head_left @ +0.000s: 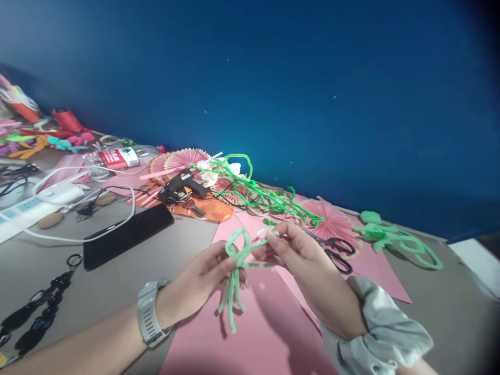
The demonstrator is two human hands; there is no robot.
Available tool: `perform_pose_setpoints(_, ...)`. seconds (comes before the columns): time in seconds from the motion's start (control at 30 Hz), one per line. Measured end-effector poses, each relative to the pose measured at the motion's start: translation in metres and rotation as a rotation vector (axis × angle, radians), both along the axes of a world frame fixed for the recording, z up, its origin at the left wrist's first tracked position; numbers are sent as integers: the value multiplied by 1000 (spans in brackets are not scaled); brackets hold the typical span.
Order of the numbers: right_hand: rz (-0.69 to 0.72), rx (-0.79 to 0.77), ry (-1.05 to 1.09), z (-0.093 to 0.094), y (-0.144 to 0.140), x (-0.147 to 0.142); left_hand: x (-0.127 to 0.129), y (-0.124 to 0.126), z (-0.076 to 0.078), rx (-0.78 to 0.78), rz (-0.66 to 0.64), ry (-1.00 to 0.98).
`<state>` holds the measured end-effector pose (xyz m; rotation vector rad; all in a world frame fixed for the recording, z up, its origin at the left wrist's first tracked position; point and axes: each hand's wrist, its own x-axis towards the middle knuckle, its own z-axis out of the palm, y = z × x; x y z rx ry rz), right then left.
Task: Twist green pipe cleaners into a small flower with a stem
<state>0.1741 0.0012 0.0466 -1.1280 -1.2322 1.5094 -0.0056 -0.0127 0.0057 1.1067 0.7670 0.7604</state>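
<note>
Between my two hands is a bundle of light green pipe cleaners (237, 257), bent into loops at the top with several loose ends hanging below. My left hand (213, 265) pinches the bundle at its middle, thumb in front. On the other side, my right hand (292, 247) grips strands that stick out to the right, thumb against fingers. Part of the fingertips is hidden behind the strands. Both hands are above pink paper (250, 323).
Behind my hands lie black scissors (339, 255), darker green pipe cleaners (281, 200), a glue gun (183, 186) and pink paper fans (332, 224). To the left are a black phone (128, 235), a power strip (39, 205) with cables and a plastic bottle (121, 157). A blue wall (273, 94) bounds the back.
</note>
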Motion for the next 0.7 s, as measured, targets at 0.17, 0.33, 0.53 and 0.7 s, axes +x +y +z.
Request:
perform_pose_setpoints(0.17, -18, -45, 1, -6, 4, 1, -1, 0, -3, 33, -15, 12)
perform_pose_setpoints(0.33, -42, -59, 66, -6, 2, -1, -1, 0, -6, -26, -49, -5)
perform_pose_setpoints(0.53, 3, -112, 92, -5, 1, -1, -3, -3, -5, 72, -36, 16)
perform_pose_setpoints(0.7, 99, -153, 71, -7, 4, 5, -3, -5, -7, 178, 6, 58)
